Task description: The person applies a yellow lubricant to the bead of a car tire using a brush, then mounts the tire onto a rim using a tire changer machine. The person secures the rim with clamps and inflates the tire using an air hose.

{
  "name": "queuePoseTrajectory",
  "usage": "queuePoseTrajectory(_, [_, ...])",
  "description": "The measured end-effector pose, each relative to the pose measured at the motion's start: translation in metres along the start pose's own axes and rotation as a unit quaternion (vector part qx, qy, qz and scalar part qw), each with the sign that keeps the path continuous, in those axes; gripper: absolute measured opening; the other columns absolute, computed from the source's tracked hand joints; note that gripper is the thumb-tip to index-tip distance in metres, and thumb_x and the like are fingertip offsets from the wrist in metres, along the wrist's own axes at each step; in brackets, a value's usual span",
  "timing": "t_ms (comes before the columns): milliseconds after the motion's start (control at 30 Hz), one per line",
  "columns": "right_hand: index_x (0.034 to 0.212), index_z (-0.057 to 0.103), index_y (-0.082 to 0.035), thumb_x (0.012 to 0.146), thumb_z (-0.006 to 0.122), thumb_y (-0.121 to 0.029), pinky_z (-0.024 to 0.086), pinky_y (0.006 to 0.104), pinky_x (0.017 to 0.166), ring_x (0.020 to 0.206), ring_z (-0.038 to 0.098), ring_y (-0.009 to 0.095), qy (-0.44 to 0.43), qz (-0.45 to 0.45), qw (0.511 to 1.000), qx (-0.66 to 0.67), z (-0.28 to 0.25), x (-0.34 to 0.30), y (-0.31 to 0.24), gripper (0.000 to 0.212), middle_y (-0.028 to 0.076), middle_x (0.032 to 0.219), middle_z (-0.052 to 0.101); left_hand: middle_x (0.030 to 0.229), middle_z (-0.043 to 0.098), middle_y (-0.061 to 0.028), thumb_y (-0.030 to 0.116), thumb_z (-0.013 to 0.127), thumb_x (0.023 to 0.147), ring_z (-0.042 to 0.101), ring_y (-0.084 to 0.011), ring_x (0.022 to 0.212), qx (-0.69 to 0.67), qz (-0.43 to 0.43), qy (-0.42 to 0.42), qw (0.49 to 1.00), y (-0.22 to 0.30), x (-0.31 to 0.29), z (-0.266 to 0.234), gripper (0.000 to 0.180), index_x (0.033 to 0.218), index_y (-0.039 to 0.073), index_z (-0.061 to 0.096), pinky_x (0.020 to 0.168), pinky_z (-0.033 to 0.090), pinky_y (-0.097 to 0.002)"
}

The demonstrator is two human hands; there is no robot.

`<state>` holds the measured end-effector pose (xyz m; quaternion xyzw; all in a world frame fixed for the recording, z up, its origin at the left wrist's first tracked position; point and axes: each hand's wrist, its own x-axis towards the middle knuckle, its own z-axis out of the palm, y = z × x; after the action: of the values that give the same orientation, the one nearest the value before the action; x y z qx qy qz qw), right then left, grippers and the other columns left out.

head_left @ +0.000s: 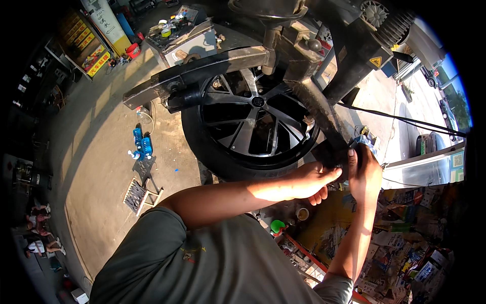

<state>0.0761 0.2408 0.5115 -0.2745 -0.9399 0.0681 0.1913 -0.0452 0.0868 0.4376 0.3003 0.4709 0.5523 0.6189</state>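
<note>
A car wheel (243, 121), with a black tyre and a silver-and-black spoked rim, lies under the arms of a tyre changing machine. One dark metal arm (324, 111) slants down toward my hands, right of the wheel. My right hand (365, 172) is closed around a dark part at that arm's lower end, thumb upright. Just left of it, my left hand (311, 181) is closed with its fingers curled and thumb pointing right against the same dark area. What lies inside its fingers is hidden. A long horizontal arm (212, 66) with a black roller (183, 99) crosses the wheel's far left.
Blue bottles (143, 142) and a small folding stool (139, 195) stand on the floor at left. A cluttered workbench (190, 43) and a red bucket (133, 50) are farther back. Paper scraps and packaging (405, 238) cover a surface at lower right, near a green bowl (277, 226).
</note>
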Motion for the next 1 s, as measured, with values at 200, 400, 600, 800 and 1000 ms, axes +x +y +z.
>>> queuePoseTrajectory(200, [0.129,0.067,0.002,0.110,0.062,-0.034,0.057,0.0536,0.079,0.095,0.072,0.051,-0.013,-0.009,1.000,-0.020,0.002,-0.001,0.007,0.040,0.030,0.105,0.074,0.080,0.073,-0.0230,0.049,0.065,0.105,0.074,-0.0426,0.077,0.370,0.128,0.223,0.893,-0.004,0.005,0.015,0.050,0.096,0.000,0.069,0.069,0.057,-0.0504])
queuePoseTrajectory(400, [0.132,0.067,0.007,0.110,0.062,-0.018,0.058,0.0433,0.094,0.102,0.076,0.036,0.283,-0.091,0.953,0.048,-0.002,-0.013,-0.038,0.033,0.021,0.115,0.077,0.083,0.071,-0.0179,0.045,0.067,0.104,0.074,-0.0418,0.081,0.521,0.234,0.253,0.781,0.050,-0.086,-0.063,0.041,0.102,0.004,0.065,0.072,0.057,-0.0529])
queuePoseTrajectory(600, [0.109,0.071,0.002,0.098,0.068,-0.002,0.055,0.0335,0.067,0.069,0.070,0.023,0.055,-0.142,0.929,0.337,0.063,-0.039,-0.181,0.012,0.013,0.086,0.073,0.128,0.066,-0.0155,0.033,0.078,0.095,0.068,-0.0392,0.116,0.673,0.227,0.450,0.542,0.130,-0.241,-0.275,0.053,0.140,0.009,0.064,0.098,0.054,-0.0474])
queuePoseTrajectory(800, [0.140,0.061,0.000,0.109,0.062,-0.051,0.060,0.0338,0.076,0.086,0.072,0.020,-0.332,0.072,0.717,0.608,0.187,0.026,-0.301,0.059,0.013,0.105,0.074,0.103,0.078,-0.0176,0.059,0.073,0.097,0.077,-0.0380,0.102,0.666,0.001,0.337,0.665,0.135,-0.289,-0.352,0.066,0.147,0.018,0.059,0.090,0.058,-0.0447])
queuePoseTrajectory(1000, [0.123,0.065,0.002,0.102,0.074,-0.049,0.060,0.0329,0.065,0.075,0.073,0.018,-0.106,0.024,0.860,0.498,0.217,0.051,-0.371,0.055,0.011,0.091,0.074,0.103,0.078,-0.0201,0.059,0.070,0.099,0.077,-0.0404,0.097,0.664,0.001,0.358,0.657,0.121,-0.289,-0.330,0.063,0.144,0.017,0.057,0.084,0.058,-0.0485])
